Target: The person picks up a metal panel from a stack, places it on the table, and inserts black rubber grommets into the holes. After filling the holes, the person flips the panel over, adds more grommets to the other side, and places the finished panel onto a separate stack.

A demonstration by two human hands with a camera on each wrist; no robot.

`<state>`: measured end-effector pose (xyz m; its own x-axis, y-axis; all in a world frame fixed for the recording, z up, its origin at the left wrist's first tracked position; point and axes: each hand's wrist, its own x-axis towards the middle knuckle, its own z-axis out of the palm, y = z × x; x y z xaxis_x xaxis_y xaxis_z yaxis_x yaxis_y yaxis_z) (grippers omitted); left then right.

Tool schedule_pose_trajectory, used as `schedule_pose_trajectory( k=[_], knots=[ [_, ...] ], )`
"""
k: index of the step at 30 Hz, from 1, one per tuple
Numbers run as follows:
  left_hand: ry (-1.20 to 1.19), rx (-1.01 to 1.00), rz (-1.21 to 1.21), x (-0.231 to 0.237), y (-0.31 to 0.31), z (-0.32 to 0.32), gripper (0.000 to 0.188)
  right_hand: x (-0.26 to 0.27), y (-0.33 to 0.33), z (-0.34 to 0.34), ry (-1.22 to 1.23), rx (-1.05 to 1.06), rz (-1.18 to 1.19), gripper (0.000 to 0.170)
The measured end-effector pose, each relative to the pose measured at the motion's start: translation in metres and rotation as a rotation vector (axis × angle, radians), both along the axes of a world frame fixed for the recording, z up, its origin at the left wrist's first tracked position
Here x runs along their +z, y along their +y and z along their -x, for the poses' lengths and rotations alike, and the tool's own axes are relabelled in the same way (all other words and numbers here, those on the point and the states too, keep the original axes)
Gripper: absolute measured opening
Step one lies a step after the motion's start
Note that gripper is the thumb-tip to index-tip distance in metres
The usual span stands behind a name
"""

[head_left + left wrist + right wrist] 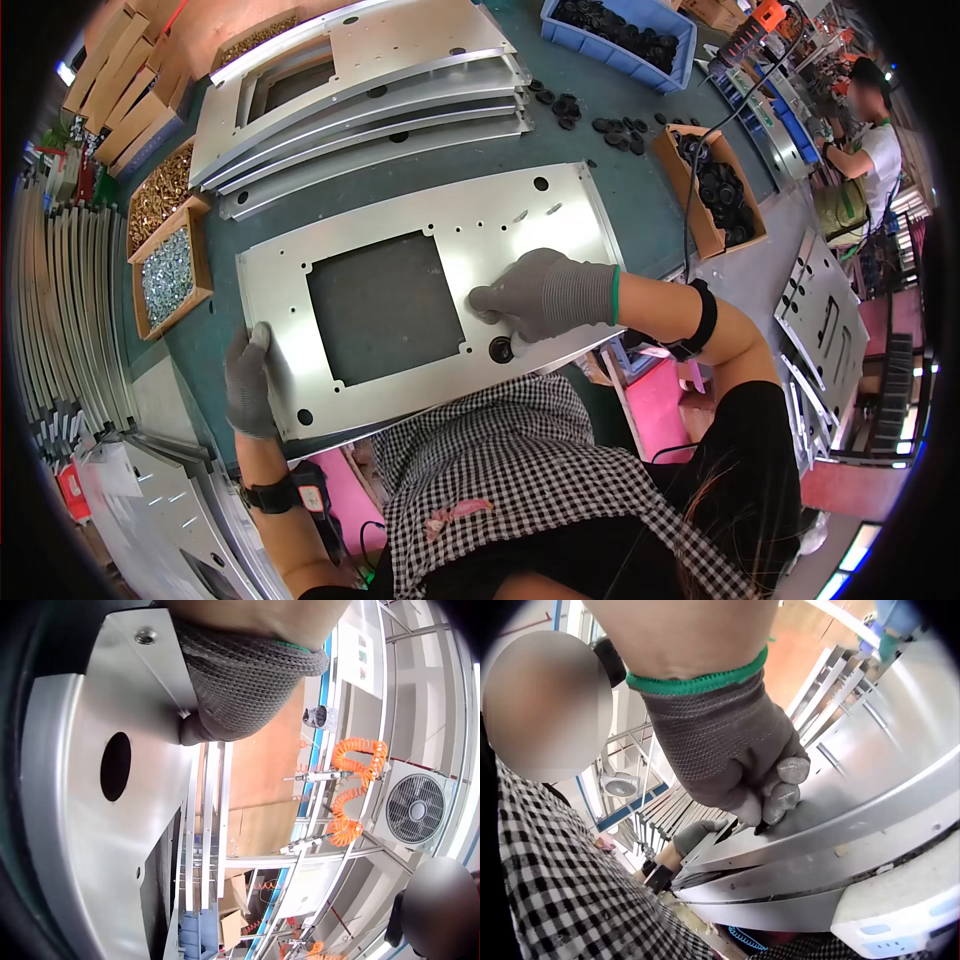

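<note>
A silvery sheet-metal panel (385,215) with a large square cutout lies on the green table in front of me. My gloved left hand (247,385) grips its left edge, thumb on the top face; the left wrist view shows that glove (236,690) at the panel's corner. Over the panel's right part is my gloved right hand (550,295), fingers curled. Its fingertips are at a black ring-shaped grommet (501,349) in the near right hole. In the right wrist view, the fingers pinch at a small black piece (760,827), mostly hidden by them.
Several similar panels (400,105) are stacked behind. Loose black grommets (622,133) lie beside a cardboard box (745,235) and a blue bin (615,45) of black parts. Boxes of silver fasteners (167,280) and brass-coloured ones (160,192) stand left. Another person (870,150) works at far right.
</note>
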<state>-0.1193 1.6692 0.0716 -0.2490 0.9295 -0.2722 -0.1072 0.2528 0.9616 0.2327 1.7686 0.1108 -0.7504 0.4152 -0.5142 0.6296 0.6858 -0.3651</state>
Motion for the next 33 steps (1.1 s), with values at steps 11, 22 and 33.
schedule_pose_trajectory(
  k=[11,22,33],
  knots=[
    [0.065,-0.02,0.004,-0.021,-0.001,0.018,0.035,-0.033,-0.043,-0.02,0.185,0.01,-0.573,0.037],
    [-0.103,-0.059,-0.039,0.003,-0.003,-0.001,0.039,-0.019,0.142,-0.092,0.212,-0.877,-0.798,0.022],
    [-0.139,-0.024,0.0,0.006,0.0,-0.008,0.044,0.001,0.099,-0.092,0.514,-0.74,-0.114,0.023]
  ],
)
